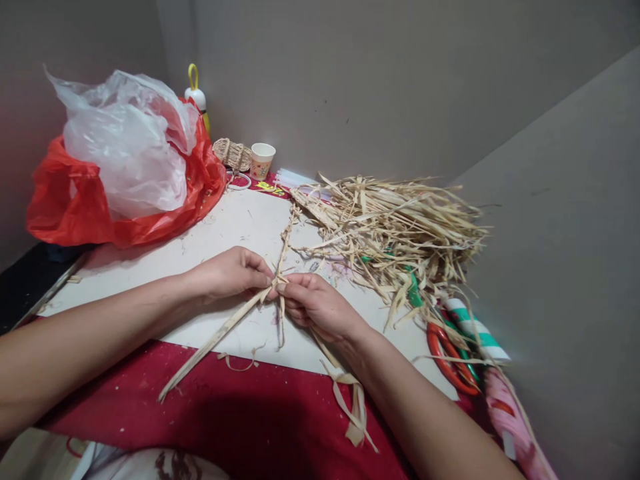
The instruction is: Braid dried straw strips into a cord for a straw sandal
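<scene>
A braid of dry, straw-coloured plant strips [285, 243] runs away from me across the white board. At its near end my left hand [239, 272] pinches the strips from the left, thumb and fingers closed. My right hand [313, 301] pinches the same spot from the right, its fingertips almost touching the left ones. One long flat strip [210, 343] slants down to the left from the pinch. A short thin strip hangs between the hands, and a longer curled strip [356, 407] trails beneath my right wrist over the red cloth.
A heap of dry strips [400, 230] lies at back right. Red-handled scissors [447, 363] and a green-striped roll [477, 327] lie at right. A red plastic bag [75, 203] stands left, near a paper cup [263, 162] and a woven straw piece [231, 155]. Grey walls [375, 80] enclose the back.
</scene>
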A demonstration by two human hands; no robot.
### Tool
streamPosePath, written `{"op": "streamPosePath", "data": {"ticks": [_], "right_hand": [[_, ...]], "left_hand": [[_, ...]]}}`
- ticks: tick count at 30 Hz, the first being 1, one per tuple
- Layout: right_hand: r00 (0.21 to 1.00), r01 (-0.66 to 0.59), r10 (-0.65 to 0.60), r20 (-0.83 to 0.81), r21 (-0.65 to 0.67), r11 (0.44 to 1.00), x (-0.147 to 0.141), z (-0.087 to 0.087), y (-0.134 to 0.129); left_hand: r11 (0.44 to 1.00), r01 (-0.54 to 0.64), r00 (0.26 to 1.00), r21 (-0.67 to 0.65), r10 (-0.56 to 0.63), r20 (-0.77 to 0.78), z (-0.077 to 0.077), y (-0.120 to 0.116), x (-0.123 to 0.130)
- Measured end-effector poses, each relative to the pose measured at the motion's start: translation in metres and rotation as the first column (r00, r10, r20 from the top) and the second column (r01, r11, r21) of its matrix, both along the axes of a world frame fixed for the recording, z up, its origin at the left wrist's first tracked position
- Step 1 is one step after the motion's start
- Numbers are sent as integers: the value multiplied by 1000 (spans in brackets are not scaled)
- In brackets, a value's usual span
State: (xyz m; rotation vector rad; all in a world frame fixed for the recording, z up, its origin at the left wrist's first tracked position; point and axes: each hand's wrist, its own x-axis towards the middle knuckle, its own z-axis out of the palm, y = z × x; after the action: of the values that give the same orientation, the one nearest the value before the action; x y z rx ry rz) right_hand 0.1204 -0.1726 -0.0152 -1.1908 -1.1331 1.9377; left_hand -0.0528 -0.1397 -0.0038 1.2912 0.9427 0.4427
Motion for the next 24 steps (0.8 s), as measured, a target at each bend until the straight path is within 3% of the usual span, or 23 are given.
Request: {"op": "streamPosePath", "data": {"ticks": [3, 6, 16, 24], "right_hand": [[1000, -4, 4, 2, 18, 1000, 1, -2, 0], [1000, -14, 13, 24, 40, 999, 1, -2, 1], [998, -30, 27, 50, 75, 997, 4, -3, 2], [996, -57, 51, 74, 81, 995, 4, -2, 2]], "left_hand": [[989, 1, 997, -146, 9, 72, -1, -1, 1], [977, -39, 993, -208, 61, 99, -1, -1, 2], [952, -12, 979, -306, 74, 191, -7, -1, 3], [968, -62, 972, -243, 114, 205, -10, 0, 6]]}}
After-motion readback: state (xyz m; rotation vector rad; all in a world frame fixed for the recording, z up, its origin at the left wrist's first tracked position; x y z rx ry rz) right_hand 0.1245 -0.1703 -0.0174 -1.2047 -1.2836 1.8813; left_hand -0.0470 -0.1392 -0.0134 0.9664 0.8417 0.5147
